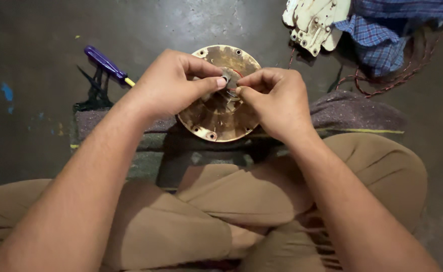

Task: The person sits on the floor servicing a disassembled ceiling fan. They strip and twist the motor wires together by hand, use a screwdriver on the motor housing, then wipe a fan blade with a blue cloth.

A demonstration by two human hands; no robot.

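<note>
A round, tarnished brass-coloured metal plate (pixel 220 117) with small holes around its rim is seen at the centre of the view, resting on a grey cloth-covered block (pixel 352 112) just in front of the seated person's crossed legs. At its hub a small grey metal ring-shaped part (pixel 228 79) is pinched from both sides. The left hand (pixel 173 83) is closed on it from nine o'clock, thumb and forefinger pressed together on the part; the right hand (pixel 277 103) is closed on it from three o'clock, its fingertips likewise clamped on the same piece. Neither hand is open.

The step in hand is judged to be the seating or freeing of that small part at the hub. It would best be done with the part kept square to the plate, with even pressure from both sides, and with the plate steadied against the block so that it is not tipped. A skewed grip could jam the part or let it slip.

A screwdriver with a purple handle and a yellow collar (pixel 106 64) lies at ten o'clock from the plate, well apart from the hands, beside a bundle of black ties (pixel 94 89). At one o'clock a cream-white, worn metal casing (pixel 314 22) is seen, with a blue checked cloth (pixel 392 27) next to it and a loop of reddish wire (pixel 392 83) beneath. No package, label or sign can be made out; only blue paint flecks (pixel 7 93) mark the floor at nine o'clock.
</note>
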